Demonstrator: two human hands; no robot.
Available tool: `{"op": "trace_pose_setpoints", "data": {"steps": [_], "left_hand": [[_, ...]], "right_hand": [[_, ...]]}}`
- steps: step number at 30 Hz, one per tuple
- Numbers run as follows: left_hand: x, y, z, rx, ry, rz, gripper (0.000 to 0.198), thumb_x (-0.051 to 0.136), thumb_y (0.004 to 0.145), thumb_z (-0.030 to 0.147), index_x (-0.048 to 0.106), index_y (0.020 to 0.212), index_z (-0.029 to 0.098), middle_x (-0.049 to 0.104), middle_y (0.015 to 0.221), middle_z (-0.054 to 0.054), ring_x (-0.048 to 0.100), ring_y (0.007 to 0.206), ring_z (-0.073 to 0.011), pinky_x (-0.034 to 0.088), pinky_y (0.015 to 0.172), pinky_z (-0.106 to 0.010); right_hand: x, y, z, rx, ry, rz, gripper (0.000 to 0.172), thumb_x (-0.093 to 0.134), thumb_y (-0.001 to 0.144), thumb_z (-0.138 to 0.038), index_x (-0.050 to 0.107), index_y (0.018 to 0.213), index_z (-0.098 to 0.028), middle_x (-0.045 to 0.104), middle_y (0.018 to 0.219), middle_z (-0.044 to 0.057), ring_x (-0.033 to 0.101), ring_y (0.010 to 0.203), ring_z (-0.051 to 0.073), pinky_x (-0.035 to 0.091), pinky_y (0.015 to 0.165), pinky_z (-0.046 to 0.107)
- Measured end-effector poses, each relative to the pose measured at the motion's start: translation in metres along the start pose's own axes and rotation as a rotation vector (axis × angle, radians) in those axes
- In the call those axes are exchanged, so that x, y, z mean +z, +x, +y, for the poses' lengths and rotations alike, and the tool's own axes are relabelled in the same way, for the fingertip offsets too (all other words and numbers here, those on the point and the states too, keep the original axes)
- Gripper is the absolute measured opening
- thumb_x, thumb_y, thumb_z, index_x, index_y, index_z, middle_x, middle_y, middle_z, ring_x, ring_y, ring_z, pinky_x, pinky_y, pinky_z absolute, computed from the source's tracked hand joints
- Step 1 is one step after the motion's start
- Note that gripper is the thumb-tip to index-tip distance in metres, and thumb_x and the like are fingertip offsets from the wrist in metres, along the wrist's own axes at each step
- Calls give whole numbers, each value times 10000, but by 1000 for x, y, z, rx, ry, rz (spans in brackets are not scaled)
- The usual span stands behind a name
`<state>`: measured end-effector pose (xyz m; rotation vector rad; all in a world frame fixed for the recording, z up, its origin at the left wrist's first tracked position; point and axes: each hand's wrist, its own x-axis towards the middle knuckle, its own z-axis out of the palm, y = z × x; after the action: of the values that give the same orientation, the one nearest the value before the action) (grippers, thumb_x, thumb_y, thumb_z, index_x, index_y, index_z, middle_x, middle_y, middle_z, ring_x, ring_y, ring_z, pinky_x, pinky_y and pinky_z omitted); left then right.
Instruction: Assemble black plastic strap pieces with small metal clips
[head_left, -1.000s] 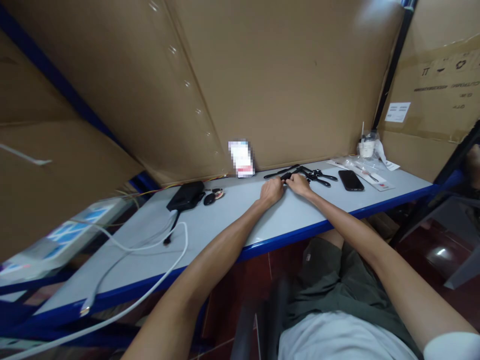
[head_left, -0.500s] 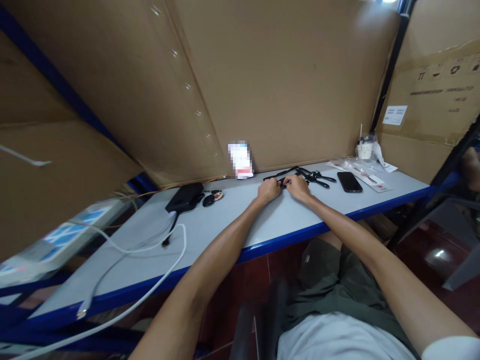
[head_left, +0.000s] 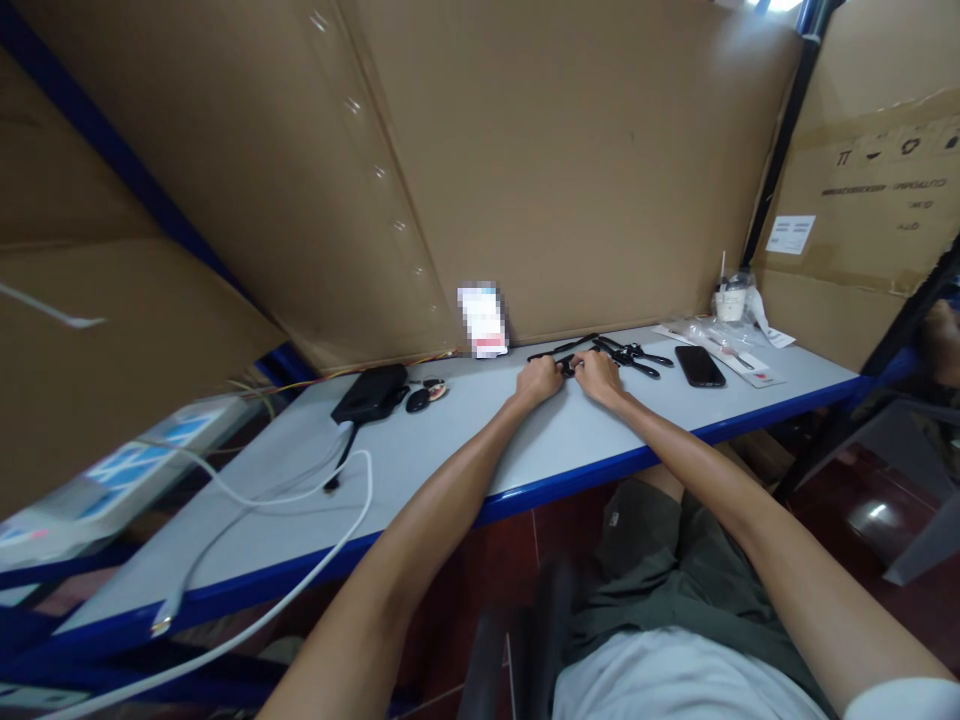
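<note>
My left hand (head_left: 538,379) and my right hand (head_left: 598,373) rest close together on the grey table (head_left: 465,440), near its back edge. Both have the fingers curled round a small black part (head_left: 569,366) held between them. Just behind and to the right lies a cluster of black strap-like pieces (head_left: 626,354), touching or nearly touching my right hand. The fingertips are too small to make out in detail.
A black phone (head_left: 699,365) lies right of the hands, with clear plastic packets (head_left: 731,352) and a small white cup (head_left: 729,299) beyond. A black pouch (head_left: 371,391) and key fobs (head_left: 424,394) sit to the left, and white cables (head_left: 300,510) cross the left side. Cardboard sheets (head_left: 562,170) form the back wall.
Both hands have stayed together on the black part, shifting only slightly. The view has drifted a little.
</note>
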<state>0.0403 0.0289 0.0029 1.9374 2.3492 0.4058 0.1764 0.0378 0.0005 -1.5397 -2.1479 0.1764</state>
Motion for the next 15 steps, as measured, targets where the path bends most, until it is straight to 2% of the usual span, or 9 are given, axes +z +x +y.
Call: {"op": "trace_pose_setpoints", "data": {"steps": [3, 6, 9, 12, 15], "left_hand": [[0, 0, 0, 2, 0, 0, 427, 390, 998, 370, 717, 1171, 157, 713, 1277, -203, 674, 1179, -321, 534, 891, -385], [0, 0, -1, 2, -5, 8, 425, 392, 999, 377, 715, 1173, 162, 719, 1266, -199, 678, 1173, -312, 532, 896, -376], [0, 1, -2, 9, -8, 15, 424, 390, 1002, 376, 716, 1169, 163, 722, 1256, -199, 680, 1169, -306, 530, 903, -372], [1, 2, -2, 13, 0, 11, 421, 391, 999, 369, 719, 1159, 159, 722, 1254, -202, 679, 1169, -311, 531, 899, -370], [2, 3, -3, 16, 2, 17, 417, 393, 999, 366, 715, 1167, 164, 721, 1260, -196, 676, 1175, -310, 531, 897, -369]], "right_hand": [[-1, -1, 1, -100, 34, -13, 337, 516, 950, -195, 773, 1141, -301, 763, 1149, 54, 690, 1076, 219, 495, 918, 288], [-3, -2, 0, -46, 15, -15, 314, 519, 937, -189, 798, 1056, -271, 773, 1091, 77, 699, 1046, 229, 496, 902, 290], [-3, -2, -1, 20, 1, 21, 322, 509, 945, -195, 794, 1086, -249, 774, 1074, 104, 707, 1031, 240, 497, 889, 296], [-4, -2, -1, -18, 25, 21, 361, 510, 941, -194, 771, 1174, -286, 771, 1124, 78, 701, 1051, 224, 492, 905, 288], [-4, -3, 0, -58, 27, -12, 343, 523, 922, -188, 794, 1097, -303, 776, 1110, 52, 699, 1048, 216, 493, 895, 277]]}}
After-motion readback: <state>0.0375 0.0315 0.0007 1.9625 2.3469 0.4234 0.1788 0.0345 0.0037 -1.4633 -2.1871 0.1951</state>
